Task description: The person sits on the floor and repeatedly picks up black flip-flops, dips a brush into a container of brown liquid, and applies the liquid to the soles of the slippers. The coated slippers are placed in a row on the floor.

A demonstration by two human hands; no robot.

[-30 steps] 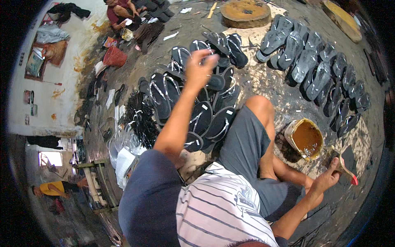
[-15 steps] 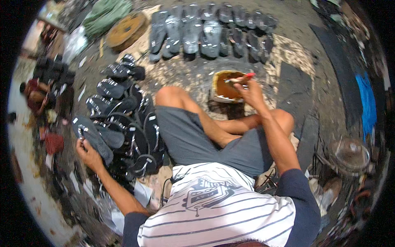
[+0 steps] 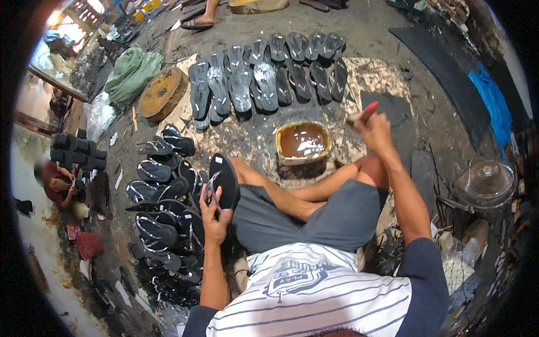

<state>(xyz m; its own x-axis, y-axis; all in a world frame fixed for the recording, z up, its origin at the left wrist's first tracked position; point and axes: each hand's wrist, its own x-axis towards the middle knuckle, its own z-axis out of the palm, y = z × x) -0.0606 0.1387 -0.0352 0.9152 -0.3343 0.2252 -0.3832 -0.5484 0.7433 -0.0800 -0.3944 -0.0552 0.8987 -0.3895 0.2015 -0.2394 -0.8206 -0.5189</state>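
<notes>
A black flip-flop (image 3: 227, 181) stands tilted up in my left hand (image 3: 215, 220), whose fingers close round it by the strap, over my left knee. My right hand (image 3: 377, 135) grips a brush (image 3: 369, 111) with a red handle, its dark end pointing left. Between the hands, in front of my crossed legs, is a tub (image 3: 279, 147) of shiny amber liquid, apart from the brush. To my left lies a heap of black flip-flops (image 3: 157, 230) with pale shiny marks. Rows of dark flip-flops and soles (image 3: 241, 87) lie beyond the tub, several of them wet-looking.
A round wooden block (image 3: 163, 94) and green cloth (image 3: 130, 73) lie at the far left. Black sheets (image 3: 443, 73) and blue plastic (image 3: 492, 106) run along the right, near a fan (image 3: 486, 184). Another person (image 3: 59, 185) sits at the left; a sandalled foot (image 3: 200, 22) shows at the top.
My left hand has brought a flip-flop from the heap to over my left knee and tilted it up. The brush in my right hand has moved from above the tub to its right.
</notes>
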